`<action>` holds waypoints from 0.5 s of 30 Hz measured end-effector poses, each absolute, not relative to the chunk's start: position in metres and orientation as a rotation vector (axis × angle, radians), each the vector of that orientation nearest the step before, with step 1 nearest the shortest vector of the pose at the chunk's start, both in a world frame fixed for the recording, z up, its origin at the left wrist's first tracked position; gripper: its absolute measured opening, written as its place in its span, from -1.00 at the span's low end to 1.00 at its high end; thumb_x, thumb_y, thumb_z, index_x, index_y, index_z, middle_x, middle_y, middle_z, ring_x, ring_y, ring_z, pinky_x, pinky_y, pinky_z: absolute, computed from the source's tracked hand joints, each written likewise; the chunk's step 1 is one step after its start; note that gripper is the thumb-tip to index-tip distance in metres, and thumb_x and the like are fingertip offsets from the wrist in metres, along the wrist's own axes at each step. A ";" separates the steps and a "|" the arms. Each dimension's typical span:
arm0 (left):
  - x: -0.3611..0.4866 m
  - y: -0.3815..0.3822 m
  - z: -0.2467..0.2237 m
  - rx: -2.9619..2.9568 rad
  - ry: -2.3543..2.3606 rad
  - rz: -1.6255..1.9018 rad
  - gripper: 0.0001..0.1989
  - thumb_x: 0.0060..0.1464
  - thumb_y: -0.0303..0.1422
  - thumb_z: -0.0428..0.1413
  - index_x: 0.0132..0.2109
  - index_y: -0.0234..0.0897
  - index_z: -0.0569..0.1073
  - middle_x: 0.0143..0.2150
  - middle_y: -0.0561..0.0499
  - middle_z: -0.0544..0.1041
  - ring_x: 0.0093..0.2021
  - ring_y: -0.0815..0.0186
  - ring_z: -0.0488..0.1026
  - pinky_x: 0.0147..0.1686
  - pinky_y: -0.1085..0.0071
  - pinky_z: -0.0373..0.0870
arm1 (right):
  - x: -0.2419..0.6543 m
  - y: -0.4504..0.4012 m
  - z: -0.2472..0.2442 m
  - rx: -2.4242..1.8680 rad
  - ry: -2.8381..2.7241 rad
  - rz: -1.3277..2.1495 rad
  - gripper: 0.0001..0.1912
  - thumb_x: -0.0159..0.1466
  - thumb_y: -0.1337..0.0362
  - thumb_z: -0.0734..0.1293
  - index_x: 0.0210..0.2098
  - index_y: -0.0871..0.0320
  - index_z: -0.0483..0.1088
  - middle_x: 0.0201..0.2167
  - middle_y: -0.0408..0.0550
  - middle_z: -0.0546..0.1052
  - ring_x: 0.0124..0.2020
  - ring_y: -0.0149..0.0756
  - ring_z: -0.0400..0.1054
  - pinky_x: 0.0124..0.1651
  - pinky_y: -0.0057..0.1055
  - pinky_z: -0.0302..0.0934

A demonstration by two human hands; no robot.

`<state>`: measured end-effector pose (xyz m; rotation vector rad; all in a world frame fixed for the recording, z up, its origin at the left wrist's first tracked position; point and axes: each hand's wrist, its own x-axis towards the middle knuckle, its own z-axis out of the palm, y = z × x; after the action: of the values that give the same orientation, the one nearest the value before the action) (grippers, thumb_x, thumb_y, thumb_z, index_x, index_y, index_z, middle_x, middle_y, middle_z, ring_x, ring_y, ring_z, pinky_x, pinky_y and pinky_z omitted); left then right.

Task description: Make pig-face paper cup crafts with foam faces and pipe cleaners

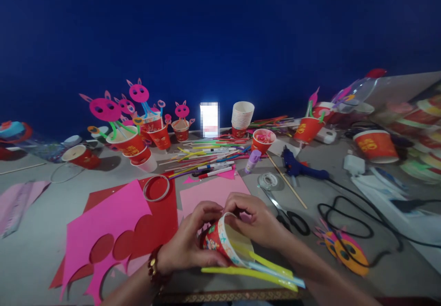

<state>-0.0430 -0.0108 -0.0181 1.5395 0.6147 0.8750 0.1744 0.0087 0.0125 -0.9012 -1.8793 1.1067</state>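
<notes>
A red patterned paper cup (214, 240) lies tilted on its side near the table's front edge, its mouth toward the right. My left hand (188, 241) is wrapped round its outer wall. At the far side of the rim, the bent fingers of my right hand (253, 218) grip the cup; their tips are partly hidden. Yellow straws (272, 262) and a pale blue straw (275, 274) stick out of the mouth to the lower right. Another yellow length passes below my left fingers. Beyond both hands lies a pale pink sheet (215, 189).
Cut pink paper (99, 214) on red paper lies left, under a tape ring (156, 188). Scissors (292, 221), clear tape (268, 181) and a blue glue gun (303, 168) with its black cord lie right. Pens, straws, stacked cups (243, 115) and decorated cups (129, 143) stand behind.
</notes>
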 end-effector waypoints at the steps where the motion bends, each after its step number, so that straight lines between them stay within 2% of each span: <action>1: -0.042 -0.011 -0.018 1.539 0.614 0.871 -0.21 -0.16 -0.16 0.44 0.21 0.03 0.30 0.12 -0.07 0.35 0.12 0.11 0.44 0.09 0.30 0.39 | 0.174 0.007 0.013 -0.897 -1.887 1.068 -0.83 0.32 0.28 0.31 -0.42 0.15 0.39 -0.48 -0.15 0.43 -0.45 -0.37 0.28 -0.40 -0.48 0.12; 5: -0.041 -0.011 -0.015 1.485 0.640 0.878 -0.22 -0.19 -0.14 0.45 0.18 -0.06 0.33 0.11 -0.09 0.37 0.10 0.10 0.45 0.06 0.32 0.39 | 0.172 0.003 0.013 -0.873 -1.880 0.928 -0.80 0.33 0.28 0.29 -0.44 0.13 0.34 -0.50 -0.16 0.40 -0.47 -0.37 0.26 -0.40 -0.46 0.11; 7: -0.040 -0.010 -0.011 1.434 0.628 0.839 -0.25 -0.13 -0.12 0.42 0.18 -0.09 0.32 0.09 -0.10 0.41 0.07 0.12 0.45 0.01 0.33 0.39 | 0.172 0.003 0.012 -0.877 -1.862 0.905 -0.79 0.33 0.28 0.29 -0.45 0.13 0.33 -0.51 -0.16 0.39 -0.48 -0.37 0.26 -0.41 -0.45 0.11; 10: -0.041 -0.008 -0.004 1.470 0.609 0.717 -0.31 -0.02 -0.08 0.35 0.19 -0.17 0.31 0.06 -0.12 0.48 0.01 0.12 0.44 -0.04 0.31 0.39 | 0.173 0.006 0.011 -0.892 -1.848 0.942 -0.80 0.33 0.27 0.31 -0.44 0.14 0.38 -0.50 -0.14 0.43 -0.47 -0.36 0.29 -0.40 -0.45 0.14; 15: -0.040 -0.006 0.000 1.541 0.672 0.657 -0.33 -0.01 0.00 0.30 0.16 -0.23 0.37 0.00 -0.10 0.52 -0.08 0.13 0.44 -0.11 0.33 0.39 | 0.174 0.010 0.010 -0.970 -1.829 1.072 -0.79 0.31 0.21 0.36 -0.42 0.15 0.43 -0.49 -0.14 0.47 -0.45 -0.36 0.31 -0.39 -0.46 0.16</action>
<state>-0.0400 -0.0059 -0.0001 1.5412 0.6718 0.6568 0.1737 0.0099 0.0098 -0.9699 -1.8289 1.0724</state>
